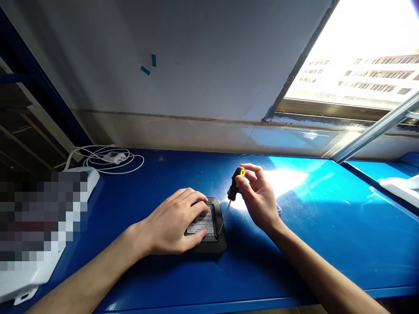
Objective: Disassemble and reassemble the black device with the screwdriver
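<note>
A black flat device (214, 248) with rounded corners lies on the blue table, a white printed label (196, 224) on its upper face. My left hand (180, 220) rests across its top, fingers spread over the label and covering its left side. In my right hand (258, 194) is a screwdriver (233, 185) with a black and yellow handle, held between thumb and fingers. The screwdriver leans, handle up, and its shaft runs down to the device's near right corner. Whether the tip sits in a screw is too small to tell.
A white-edged panel (93, 179), partly pixelated, stands at the left, with a coiled white cable (113, 158) behind it. A tiny dark piece (200, 172) lies beyond the device. Something small and shiny (279, 208) shows beside my right wrist. Sunlight strikes the blue table (327, 244).
</note>
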`<state>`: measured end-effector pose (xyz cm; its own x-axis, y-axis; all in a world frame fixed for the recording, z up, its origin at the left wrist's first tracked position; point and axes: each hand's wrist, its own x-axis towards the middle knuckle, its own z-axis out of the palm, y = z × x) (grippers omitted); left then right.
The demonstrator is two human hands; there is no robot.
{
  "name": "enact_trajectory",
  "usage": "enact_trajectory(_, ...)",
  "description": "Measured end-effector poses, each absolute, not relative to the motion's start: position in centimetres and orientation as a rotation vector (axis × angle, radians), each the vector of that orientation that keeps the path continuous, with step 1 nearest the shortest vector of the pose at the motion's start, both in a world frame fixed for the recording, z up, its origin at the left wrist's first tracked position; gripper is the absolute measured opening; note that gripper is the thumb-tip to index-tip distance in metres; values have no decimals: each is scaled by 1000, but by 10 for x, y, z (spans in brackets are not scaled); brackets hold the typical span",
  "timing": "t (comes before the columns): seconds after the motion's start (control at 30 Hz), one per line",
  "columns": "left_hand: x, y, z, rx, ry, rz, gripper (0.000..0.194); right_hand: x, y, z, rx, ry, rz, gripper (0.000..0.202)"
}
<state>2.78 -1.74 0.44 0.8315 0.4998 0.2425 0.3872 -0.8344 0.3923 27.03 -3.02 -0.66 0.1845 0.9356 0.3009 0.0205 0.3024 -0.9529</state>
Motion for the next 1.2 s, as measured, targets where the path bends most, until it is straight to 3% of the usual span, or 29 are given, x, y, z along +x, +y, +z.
enact_trajectory(1.2,27,-18,3,2685,619,493,26,270,-31,-6,-1060,-1177,876,39)
